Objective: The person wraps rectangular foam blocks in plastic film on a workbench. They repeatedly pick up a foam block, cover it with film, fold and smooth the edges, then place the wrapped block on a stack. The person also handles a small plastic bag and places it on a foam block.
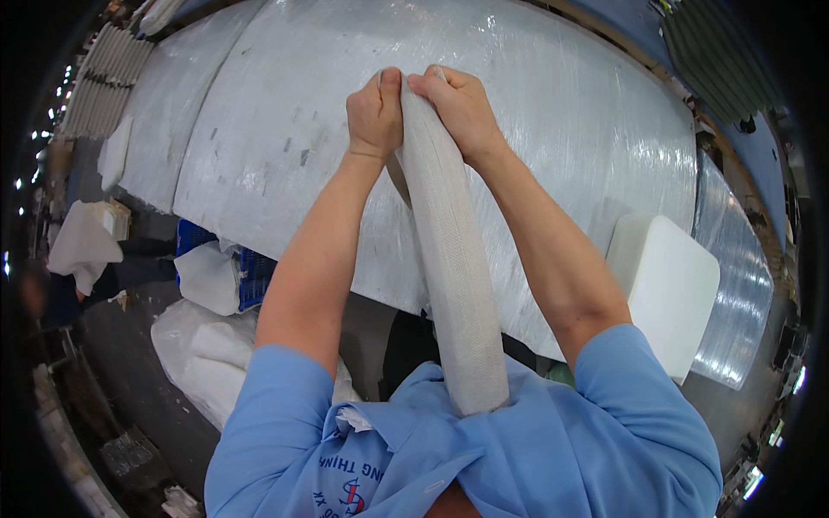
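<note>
A light grey, woven-fabric-covered cushion (453, 250) is seen edge-on, its near end against my chest and its far end out over a plastic-wrapped work surface (285, 147). My left hand (376, 112) is closed on the cushion cover's fabric at the far end, thumb on top. Beside it, my right hand (462, 108) pinches the same end from the other side. Both arms are stretched forward. Whether the cover is open at that end cannot be seen, and the broad faces of the cushion are mostly hidden.
A white foam pad (665, 285) leans at the surface's right edge. On the left are a blue crate (255, 272), white foam (210, 276) and a clear plastic bag (207, 354) of white pieces. Another person (142, 259) is at far left. Grey stacked pads (104, 78) stand behind.
</note>
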Tool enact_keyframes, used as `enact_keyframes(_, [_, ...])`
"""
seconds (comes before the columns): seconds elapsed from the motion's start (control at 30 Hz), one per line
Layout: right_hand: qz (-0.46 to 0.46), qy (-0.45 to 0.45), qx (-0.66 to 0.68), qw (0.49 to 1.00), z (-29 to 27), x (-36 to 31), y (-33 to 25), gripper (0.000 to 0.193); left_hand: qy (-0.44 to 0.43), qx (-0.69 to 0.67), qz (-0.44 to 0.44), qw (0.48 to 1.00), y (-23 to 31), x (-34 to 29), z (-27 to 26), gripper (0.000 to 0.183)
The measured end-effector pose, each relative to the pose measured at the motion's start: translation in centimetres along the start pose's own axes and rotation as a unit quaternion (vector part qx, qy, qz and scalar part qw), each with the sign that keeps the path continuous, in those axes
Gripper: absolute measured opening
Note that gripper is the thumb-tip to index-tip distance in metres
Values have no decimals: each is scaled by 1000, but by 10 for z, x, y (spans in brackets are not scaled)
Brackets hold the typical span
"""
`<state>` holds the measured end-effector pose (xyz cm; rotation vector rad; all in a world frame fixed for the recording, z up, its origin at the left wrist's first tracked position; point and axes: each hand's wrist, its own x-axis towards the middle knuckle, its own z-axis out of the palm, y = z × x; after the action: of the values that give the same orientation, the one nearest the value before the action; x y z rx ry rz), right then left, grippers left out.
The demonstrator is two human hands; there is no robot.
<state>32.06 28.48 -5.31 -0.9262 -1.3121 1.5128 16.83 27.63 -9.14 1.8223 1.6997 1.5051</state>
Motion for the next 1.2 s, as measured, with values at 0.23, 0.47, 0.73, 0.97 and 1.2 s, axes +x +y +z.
enact_keyframes(0.23, [-14,43,-13,999,-7,20,-2,33,-16,85,-68,994,11,15,14,41])
enact_keyframes(0.47, [11,147,15,989,-71,12,3,30,-243,-225,-232,915,113,-136,-99,49])
enact_keyframes(0.73, [12,202,19,979,-16,4,-8,28,-317,-217,-201,901,191,-253,-179,87])
enact_keyframes(0.97, [-99,137,-203,965,70,26,3,41,-82,-343,-315,881,182,-331,-194,79])
enact_keyframes(1.2, [-197,209,-262,921,81,2,6,47,170,-51,-271,946,174,-333,-180,106])
